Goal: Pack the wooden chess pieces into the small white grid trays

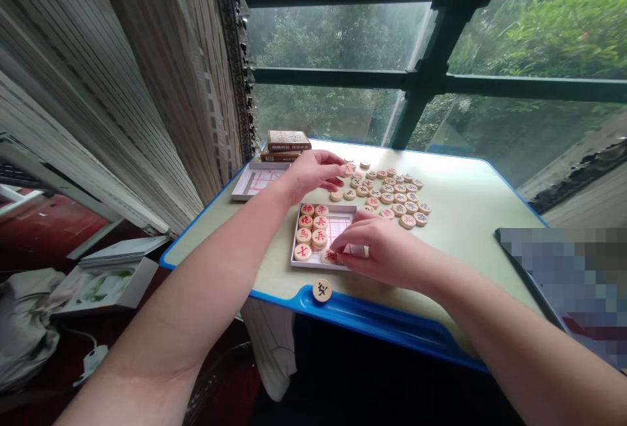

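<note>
Xiangqi pieces (386,197): all on the table (455,197), some boxed in a tray, most loose. Big to small:

Window (333,40): green frame, far side, trees behind it. Striped curtain (171,53) hangs left of it. Table is pale with a blue edge, trough along the near side. White box (105,285) sits open, low on the left beyond the table, green stuff inside.

White tray (337,225): near-middle of table, red grid printed on its floor. Its left part carries two columns of round pieces, red characters up; right part shows bare grid. Second tray (264,181) at far left. Brown boxes (287,142) stacked just beyond it.

Hands are apart from each other. Right hand (379,243): over the tray's near right, fingertips at a red-marked piece (329,256) at the near end of the second column; can't tell if it's pinched. Left hand (317,173): farther off, fingers spread, fingertips at a red piece (349,170) on the left side of the loose spread.

Loose spread: red and black mixed, right of the left hand. One black-marked piece (322,290) lies alone at the near edge, by the trough.
</note>
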{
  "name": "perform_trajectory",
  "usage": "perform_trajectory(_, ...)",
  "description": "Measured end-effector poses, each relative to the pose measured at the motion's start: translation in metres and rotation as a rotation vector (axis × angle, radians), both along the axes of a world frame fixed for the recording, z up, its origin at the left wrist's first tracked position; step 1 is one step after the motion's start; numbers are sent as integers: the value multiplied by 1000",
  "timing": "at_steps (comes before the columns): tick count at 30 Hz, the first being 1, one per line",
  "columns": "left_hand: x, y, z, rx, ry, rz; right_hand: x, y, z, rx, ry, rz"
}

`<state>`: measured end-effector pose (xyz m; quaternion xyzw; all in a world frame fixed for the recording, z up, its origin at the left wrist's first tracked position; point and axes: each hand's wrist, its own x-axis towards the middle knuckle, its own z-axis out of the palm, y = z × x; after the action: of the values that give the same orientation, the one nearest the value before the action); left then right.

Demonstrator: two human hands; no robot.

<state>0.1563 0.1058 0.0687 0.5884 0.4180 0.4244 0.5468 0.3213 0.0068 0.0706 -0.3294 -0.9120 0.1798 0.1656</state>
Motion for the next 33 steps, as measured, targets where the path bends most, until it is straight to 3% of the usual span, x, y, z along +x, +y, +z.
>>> perform_trajectory(8, 7, 2, -12, -26, 13, -66, -4, 2, -6, -27, 21, 51)
perform_trajectory(20, 7, 1, -12, 16, -7, -60, -5, 6, -17, 98, -29, 37)
perform_trajectory(33, 6, -1, -8, 66, 15, -45, -8, -1, -11, 179, -14, 71)
